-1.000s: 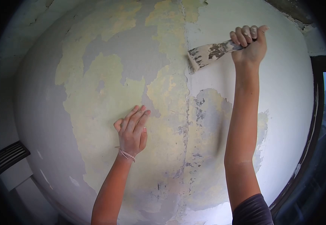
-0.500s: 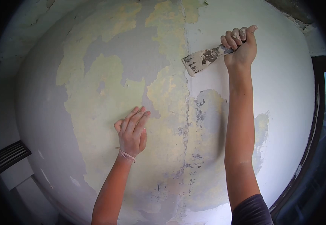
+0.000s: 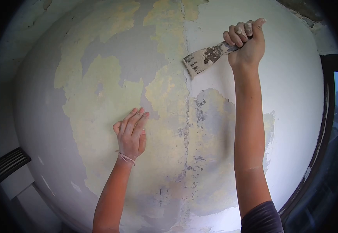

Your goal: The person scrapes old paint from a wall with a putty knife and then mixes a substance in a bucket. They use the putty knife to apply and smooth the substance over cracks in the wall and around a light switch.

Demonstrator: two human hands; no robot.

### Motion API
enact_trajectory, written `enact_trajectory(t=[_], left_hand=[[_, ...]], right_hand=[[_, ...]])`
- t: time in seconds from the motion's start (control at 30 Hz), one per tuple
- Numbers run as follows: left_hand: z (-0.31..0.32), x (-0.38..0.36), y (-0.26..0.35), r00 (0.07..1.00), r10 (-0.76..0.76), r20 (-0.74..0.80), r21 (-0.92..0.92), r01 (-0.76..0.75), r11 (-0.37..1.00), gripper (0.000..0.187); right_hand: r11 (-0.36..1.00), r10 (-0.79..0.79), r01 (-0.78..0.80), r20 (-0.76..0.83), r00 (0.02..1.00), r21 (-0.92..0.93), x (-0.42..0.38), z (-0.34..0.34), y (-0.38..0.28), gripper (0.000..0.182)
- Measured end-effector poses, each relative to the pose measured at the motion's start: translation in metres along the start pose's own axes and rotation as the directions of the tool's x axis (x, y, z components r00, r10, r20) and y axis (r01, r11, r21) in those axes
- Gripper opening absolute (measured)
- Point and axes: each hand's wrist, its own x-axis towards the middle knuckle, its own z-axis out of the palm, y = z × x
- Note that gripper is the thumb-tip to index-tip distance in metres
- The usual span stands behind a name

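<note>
In the head view, my right hand [image 3: 246,42] is wrapped round the handle of a putty knife [image 3: 209,56], high on the wall. The blade is smeared with pale plaster, and its edge lies at a vertical crack [image 3: 187,116] where a white coat borders bare, patchy wall. Dried plaster dusts the fingers of that hand. Lower and to the left, my left hand [image 3: 132,132] rests on the yellow-green wall surface [image 3: 103,132] with its fingers stretched out and nothing in it. A thin bracelet [image 3: 127,158] circles the left wrist.
Smooth white wall [image 3: 289,97] extends on the right, up to a dark window frame [image 3: 326,112]. A dark slatted vent [image 3: 11,164] is at the lower left. Grey unpeeled patches [image 3: 40,112] cover the left side. The ceiling edge above is damaged.
The view has shifted slightly, so the wall and left hand appear a little further left. The putty knife appears slightly higher and further left, still in my right hand.
</note>
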Motion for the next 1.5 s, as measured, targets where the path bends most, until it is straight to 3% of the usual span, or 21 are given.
enact_trajectory(t=[0.23, 0.33, 0.43, 0.53, 0.67, 0.87, 1.07, 1.2, 1.33, 1.5], left_hand=[[0.000, 0.000, 0.000, 1.000, 0.000, 0.001, -0.003, 0.000, 1.000, 0.045], [0.000, 0.000, 0.000, 1.000, 0.003, -0.001, -0.009, -0.003, 1.000, 0.044], [0.000, -0.001, -0.001, 1.000, 0.007, -0.003, -0.008, -0.007, 1.000, 0.044], [0.001, -0.001, -0.001, 1.000, 0.006, -0.008, -0.014, -0.006, 1.000, 0.044], [0.001, -0.002, -0.001, 1.000, 0.005, -0.022, -0.026, -0.006, 1.000, 0.043], [0.000, -0.002, -0.001, 1.000, 0.000, -0.019, -0.035, -0.001, 0.999, 0.042], [0.001, -0.002, -0.002, 1.000, 0.002, -0.030, -0.018, -0.002, 1.000, 0.044], [0.001, -0.002, -0.002, 0.999, 0.007, -0.032, -0.024, -0.008, 1.000, 0.043], [0.002, -0.002, -0.002, 1.000, 0.008, -0.022, -0.037, -0.008, 0.999, 0.043], [0.002, -0.003, -0.002, 1.000, 0.001, -0.027, -0.034, -0.002, 0.999, 0.043]], right_hand=[[0.998, -0.056, 0.055, 0.044, 0.997, 0.020, -0.009, -0.008, -0.010, 0.049], [0.979, -0.097, 0.074, 0.113, 0.989, 0.192, -0.012, -0.011, -0.008, 0.030], [0.982, -0.065, 0.034, 0.164, 0.984, 0.188, -0.011, -0.011, -0.009, 0.011], [0.976, -0.051, 0.073, 0.112, 0.992, -0.203, -0.009, -0.008, -0.009, 0.008], [0.937, 0.128, -0.090, 0.093, 0.987, -0.336, 0.007, -0.034, -0.008, 0.016], [0.735, 0.289, -0.320, -0.151, 0.945, -0.598, 0.003, -0.051, -0.024, 0.017], [0.658, 0.342, -0.427, -0.260, 0.903, -0.620, -0.006, -0.059, -0.009, 0.019], [0.543, 0.112, -0.379, -0.383, 0.917, -0.750, -0.007, -0.061, 0.010, 0.022], [0.488, 0.043, -0.351, -0.380, 0.924, -0.799, -0.005, -0.070, 0.005, 0.023], [0.623, 0.074, -0.368, -0.417, 0.906, -0.690, 0.001, -0.082, -0.028, 0.020]])
